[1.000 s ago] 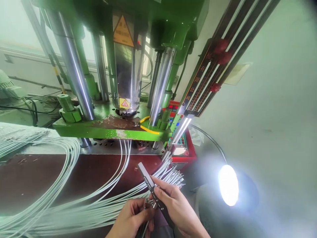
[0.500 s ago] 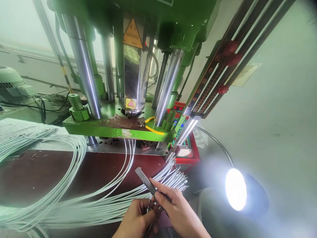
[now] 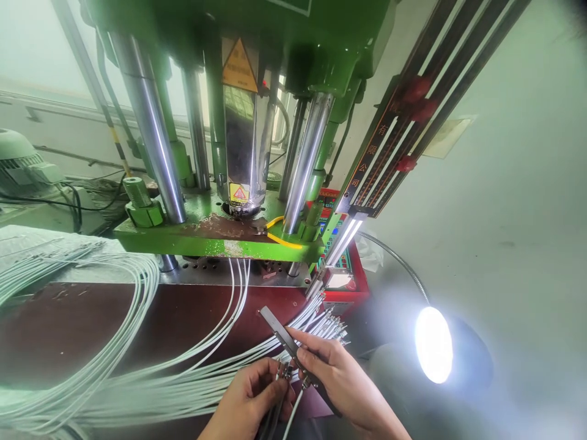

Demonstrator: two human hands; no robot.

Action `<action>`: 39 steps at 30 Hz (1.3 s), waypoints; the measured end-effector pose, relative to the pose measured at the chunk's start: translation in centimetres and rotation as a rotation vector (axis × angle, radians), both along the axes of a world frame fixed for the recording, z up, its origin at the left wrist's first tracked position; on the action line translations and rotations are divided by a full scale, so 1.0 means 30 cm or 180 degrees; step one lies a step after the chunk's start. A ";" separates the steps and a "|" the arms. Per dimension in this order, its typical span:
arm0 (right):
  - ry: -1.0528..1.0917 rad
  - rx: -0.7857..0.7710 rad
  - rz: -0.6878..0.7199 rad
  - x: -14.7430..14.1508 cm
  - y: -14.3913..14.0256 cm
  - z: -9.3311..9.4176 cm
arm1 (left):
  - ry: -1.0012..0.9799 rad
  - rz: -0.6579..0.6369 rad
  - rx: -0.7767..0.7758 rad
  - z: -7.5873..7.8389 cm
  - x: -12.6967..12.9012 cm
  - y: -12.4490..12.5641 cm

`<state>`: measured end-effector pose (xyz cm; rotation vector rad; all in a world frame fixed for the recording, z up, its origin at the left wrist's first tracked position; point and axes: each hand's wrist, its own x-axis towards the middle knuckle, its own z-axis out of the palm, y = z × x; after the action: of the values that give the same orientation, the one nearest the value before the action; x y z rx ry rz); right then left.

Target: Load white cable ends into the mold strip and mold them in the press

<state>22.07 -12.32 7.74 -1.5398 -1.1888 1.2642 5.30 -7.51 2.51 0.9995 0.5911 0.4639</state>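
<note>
1. The left hand [image 3: 250, 397] sits low in the view, its fingers curled and pinched on the metal-tipped ends of a few thin cables [image 3: 282, 371] that run down past its palm.
2. The right hand [image 3: 339, 382] is just beside it, thumb and fingers closed around a flat grey metal bar [image 3: 279, 330]; the bar slants up and to the left out of the grip, and its lower part lies right against the cable ends held by the left hand.
3. Behind both hands, a bundle of pale cables [image 3: 137, 385] fans across the dark red-brown worktop [image 3: 68, 330], with their metal tips [image 3: 328, 324] bunched just beyond the right hand.
4. Farther back stands a green press [image 3: 211, 235] with shiny steel columns [image 3: 151, 134] and a yellow warning triangle [image 3: 239, 66].
5. To the right, a gooseneck lamp [image 3: 433, 345] glares brightly, near a red control box [image 3: 343, 278].
</note>
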 end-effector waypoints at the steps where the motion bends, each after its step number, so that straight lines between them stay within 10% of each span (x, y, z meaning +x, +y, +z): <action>1: 0.0008 0.0000 0.0015 -0.003 -0.001 0.002 | 0.0021 0.0030 -0.0056 -0.002 0.003 -0.001; 30: -0.0550 0.0104 0.0229 -0.004 -0.010 0.016 | 0.0191 0.0011 0.0044 -0.047 0.023 0.008; 39: -0.0496 0.0134 0.0308 0.009 -0.011 0.039 | 0.0423 0.0127 0.0713 0.009 -0.012 0.030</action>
<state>22.32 -12.65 8.91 -1.5896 -1.3955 1.1904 4.95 -6.62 2.78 1.2408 0.6896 0.5095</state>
